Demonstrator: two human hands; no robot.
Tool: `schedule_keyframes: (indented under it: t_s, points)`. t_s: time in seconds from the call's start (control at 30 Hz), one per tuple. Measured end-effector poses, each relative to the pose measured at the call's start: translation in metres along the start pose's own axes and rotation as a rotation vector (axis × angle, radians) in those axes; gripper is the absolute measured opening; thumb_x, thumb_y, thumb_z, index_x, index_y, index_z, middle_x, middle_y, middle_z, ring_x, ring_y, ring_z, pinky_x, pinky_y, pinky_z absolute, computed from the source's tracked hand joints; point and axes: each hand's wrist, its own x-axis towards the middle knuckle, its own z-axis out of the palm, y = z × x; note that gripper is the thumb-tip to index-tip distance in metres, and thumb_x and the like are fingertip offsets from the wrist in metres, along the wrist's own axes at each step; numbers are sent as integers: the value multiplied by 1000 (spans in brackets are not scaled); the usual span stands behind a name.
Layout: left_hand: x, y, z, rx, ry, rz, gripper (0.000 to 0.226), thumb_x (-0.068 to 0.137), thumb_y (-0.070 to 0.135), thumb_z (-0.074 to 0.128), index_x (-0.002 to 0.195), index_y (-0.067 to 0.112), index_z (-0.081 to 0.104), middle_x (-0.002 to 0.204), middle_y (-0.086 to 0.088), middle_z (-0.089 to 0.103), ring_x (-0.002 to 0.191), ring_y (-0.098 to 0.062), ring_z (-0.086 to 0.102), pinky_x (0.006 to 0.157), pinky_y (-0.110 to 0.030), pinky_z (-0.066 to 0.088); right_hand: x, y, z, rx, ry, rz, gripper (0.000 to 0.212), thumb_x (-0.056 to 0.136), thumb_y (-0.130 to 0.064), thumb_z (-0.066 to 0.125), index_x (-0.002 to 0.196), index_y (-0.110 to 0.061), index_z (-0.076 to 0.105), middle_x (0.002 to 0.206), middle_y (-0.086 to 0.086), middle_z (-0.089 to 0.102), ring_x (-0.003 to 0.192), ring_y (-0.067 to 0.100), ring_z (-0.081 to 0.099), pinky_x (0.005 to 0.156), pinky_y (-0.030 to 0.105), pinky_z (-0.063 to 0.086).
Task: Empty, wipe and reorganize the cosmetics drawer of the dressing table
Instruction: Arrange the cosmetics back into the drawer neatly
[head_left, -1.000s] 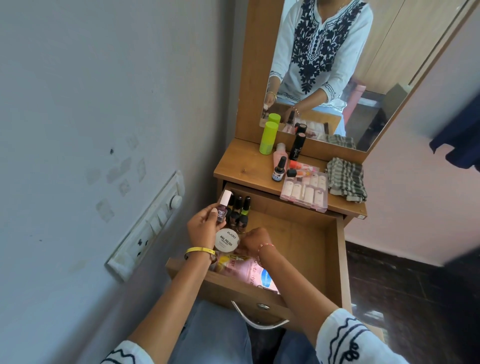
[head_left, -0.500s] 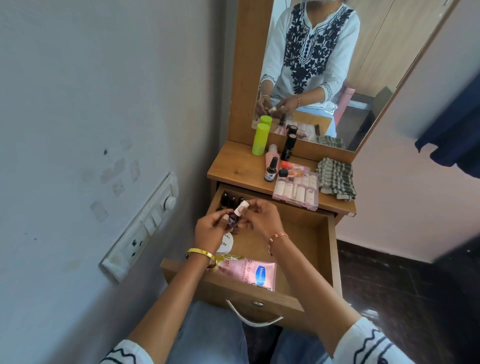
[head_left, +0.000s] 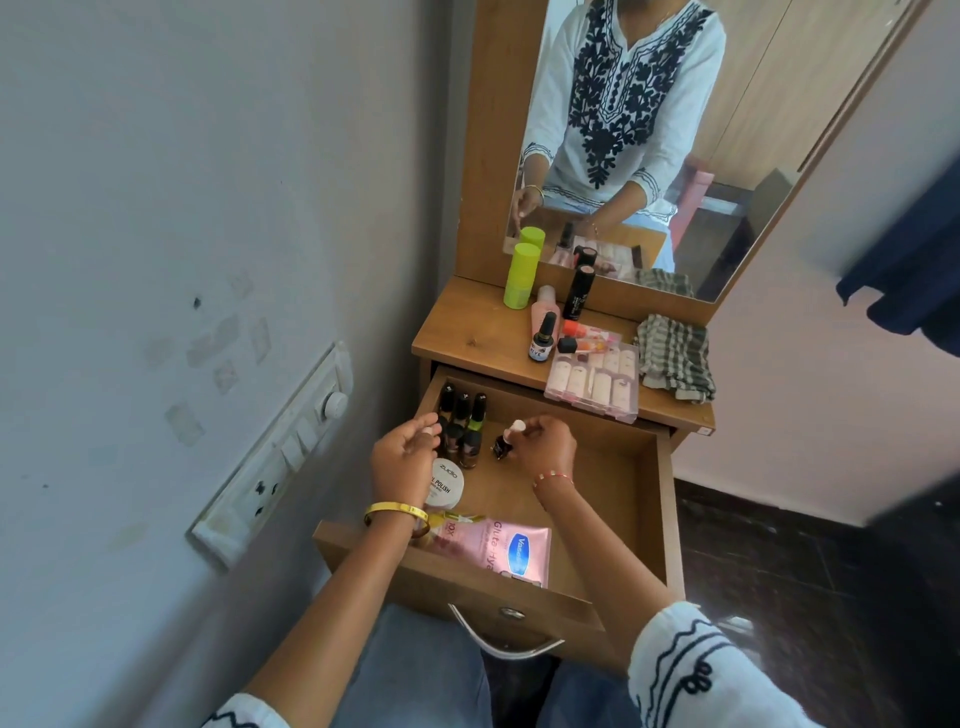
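The wooden drawer (head_left: 669, 519) of the dressing table stands pulled open below me. My right hand (head_left: 548, 444) pinches a small dark nail polish bottle with a white cap (head_left: 505, 442) and holds it upright just above the drawer floor. Several dark nail polish bottles (head_left: 462, 418) stand in the back left corner. My left hand (head_left: 402, 465) hovers beside them with loosely curled fingers and holds nothing. A white round tub of nail polish remover wipes (head_left: 445, 484) lies under that hand, and a pink lotion pouch (head_left: 501, 551) lies at the drawer's front.
On the tabletop stand a green bottle (head_left: 521, 275), a black tube (head_left: 579, 293) and a small black bottle (head_left: 543, 340), with a clear box of press-on nails (head_left: 592, 385) and a checked cloth (head_left: 675, 358). A switchboard (head_left: 275, 457) juts from the left wall.
The white-capped bottle passed from my left hand to my right. My right hand lowered it into the drawer, and my left hand drew back toward the bottles in the corner.
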Motion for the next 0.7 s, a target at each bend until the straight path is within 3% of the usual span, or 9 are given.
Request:
schedule_keyframes:
  t_s: [0.1, 0.3, 0.4, 0.57, 0.7]
  points:
    - [0, -1, -1, -29, -8, -26, 26, 89, 7, 50, 110, 12, 64, 99, 1, 65, 93, -15, 63, 86, -34, 52, 5, 1, 9, -68, -47, -24, 10, 81, -5, 66, 91, -5, 63, 97, 16, 66, 88, 26, 63, 82, 41, 55]
    - [5, -3, -2, -37, -7, -40, 26, 90, 8, 48, 110, 12, 64, 98, 1, 65, 91, -15, 64, 83, -32, 52, 7, -4, 22, -118, -85, -80, 10, 80, -7, 67, 88, -6, 62, 82, 4, 57, 78, 17, 55, 72, 32, 51]
    - [5, -5, -2, -37, -8, -38, 26, 90, 8, 49, 110, 13, 64, 97, 1, 65, 89, -13, 64, 81, -31, 52, 6, -3, 26, -133, -61, -93, 10, 81, -8, 67, 82, -11, 58, 81, 4, 57, 75, 15, 54, 65, 23, 41]
    - [6, -6, -1, -59, 4, -54, 26, 89, 7, 48, 110, 10, 63, 98, -1, 65, 90, -17, 64, 77, -28, 53, 6, -1, 30, -139, -42, -59, 26, 81, -13, 67, 64, -18, 49, 85, 10, 65, 75, 16, 55, 66, 24, 43]
    - [9, -10, -1, -48, -30, -137, 26, 89, 7, 50, 112, 8, 62, 100, -4, 64, 88, -18, 64, 76, -29, 53, 7, -1, 27, -107, -62, -39, 8, 81, -14, 67, 83, -8, 64, 92, 11, 67, 77, 14, 55, 69, 23, 44]
